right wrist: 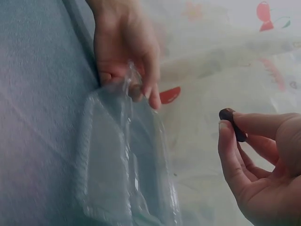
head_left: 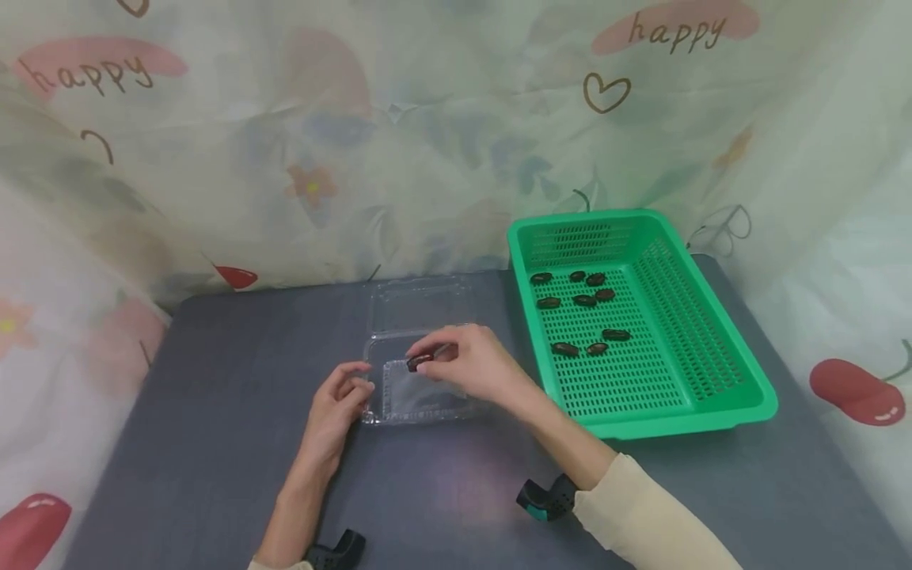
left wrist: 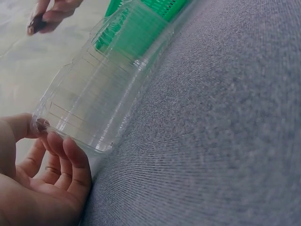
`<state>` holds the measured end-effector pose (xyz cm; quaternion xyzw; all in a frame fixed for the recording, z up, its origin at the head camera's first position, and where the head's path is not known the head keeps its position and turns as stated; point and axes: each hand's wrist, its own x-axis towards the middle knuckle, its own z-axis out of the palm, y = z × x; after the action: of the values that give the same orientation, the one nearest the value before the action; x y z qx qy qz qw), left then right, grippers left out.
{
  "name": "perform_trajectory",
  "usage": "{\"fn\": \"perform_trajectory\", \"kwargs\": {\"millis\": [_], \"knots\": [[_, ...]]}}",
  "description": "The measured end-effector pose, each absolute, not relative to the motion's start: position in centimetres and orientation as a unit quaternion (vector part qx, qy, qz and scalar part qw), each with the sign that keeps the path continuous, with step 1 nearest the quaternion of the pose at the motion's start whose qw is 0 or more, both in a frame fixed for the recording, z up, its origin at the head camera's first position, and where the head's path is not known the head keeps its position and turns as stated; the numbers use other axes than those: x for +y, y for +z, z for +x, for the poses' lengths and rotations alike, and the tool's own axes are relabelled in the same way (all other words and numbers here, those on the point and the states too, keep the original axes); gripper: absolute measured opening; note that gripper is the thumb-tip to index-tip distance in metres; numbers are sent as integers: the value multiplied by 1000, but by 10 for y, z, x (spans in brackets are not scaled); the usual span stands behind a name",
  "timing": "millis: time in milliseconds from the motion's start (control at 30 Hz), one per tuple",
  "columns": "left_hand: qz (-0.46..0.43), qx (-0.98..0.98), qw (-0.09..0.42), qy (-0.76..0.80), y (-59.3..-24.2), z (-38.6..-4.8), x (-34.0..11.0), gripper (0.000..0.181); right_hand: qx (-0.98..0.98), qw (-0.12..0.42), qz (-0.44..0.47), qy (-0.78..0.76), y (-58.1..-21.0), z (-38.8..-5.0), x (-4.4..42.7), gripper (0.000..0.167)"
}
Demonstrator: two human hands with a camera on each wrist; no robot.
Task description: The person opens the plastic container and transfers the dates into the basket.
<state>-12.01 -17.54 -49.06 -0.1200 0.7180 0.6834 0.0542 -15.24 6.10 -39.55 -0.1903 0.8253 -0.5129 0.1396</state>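
Note:
My right hand (head_left: 473, 364) pinches a dark brown date (head_left: 419, 362) between thumb and fingers, above a clear plastic box (head_left: 420, 400). In the right wrist view the date (right wrist: 240, 133) sticks out past the fingertips, apart from the box. At the box's left edge is my left hand (head_left: 333, 412). The left wrist view shows the left thumb and fingers (left wrist: 70, 150) pinching the rim of the box (left wrist: 89, 94). The hinged lid (head_left: 420, 305) lies folded back towards the curtain. No date shows inside the box.
A green slotted basket (head_left: 720, 340) stands right of the box, with several dates (head_left: 565, 348) spread over its left part. Grey cloth (head_left: 235, 412) covers the table. A printed curtain (head_left: 427, 158) hangs behind the table and at its sides.

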Motion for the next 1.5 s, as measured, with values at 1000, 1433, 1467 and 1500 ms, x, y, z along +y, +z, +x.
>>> {"fn": "perform_trajectory", "kwargs": {"millis": [1000,1433,1467,1500], "knots": [[-98,721,62,683,-489,-118,-179,30,814,157,-116,-548,-381,-160,170,22],[-109,715,70,688,-489,-120,-180,29,831,137,-70,-535,-398,-178,221,35],[-108,714,70,689,-489,-120,-180,30,835,133,-67,-530,-400,-179,226,35],[-108,714,70,688,-489,-120,-181,30,837,130,-63,-528,-401,-180,231,35]]}}
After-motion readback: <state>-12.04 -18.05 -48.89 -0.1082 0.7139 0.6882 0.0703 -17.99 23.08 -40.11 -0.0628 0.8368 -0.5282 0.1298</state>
